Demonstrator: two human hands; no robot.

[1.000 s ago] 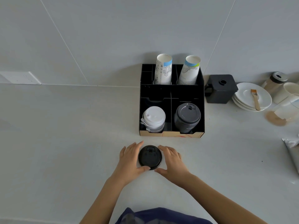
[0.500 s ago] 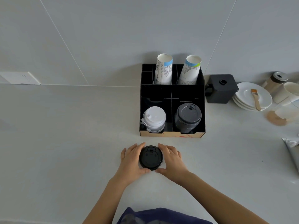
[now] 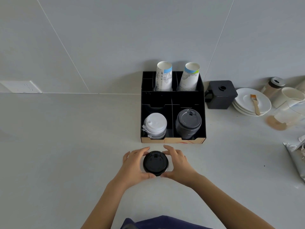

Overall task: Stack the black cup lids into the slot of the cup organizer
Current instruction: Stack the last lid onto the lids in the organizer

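A black cup lid, or a short stack of them, sits on the white counter just in front of the black cup organizer. My left hand cups its left side and my right hand cups its right side, fingertips and thumbs touching its rim. In the organizer's front right slot stands a tall stack of black lids. The front left slot holds a stack of white lids. I cannot tell how many lids lie between my hands.
Two upside-down paper cups stand in the organizer's back slots. To the right are a black square container, stacked white plates with a brush, a jar, a mug and a foil bag. A wall outlet is at far left.
Both hands and the lid have stayed almost in place, with the fingers closing slightly tighter around the lid's rim.
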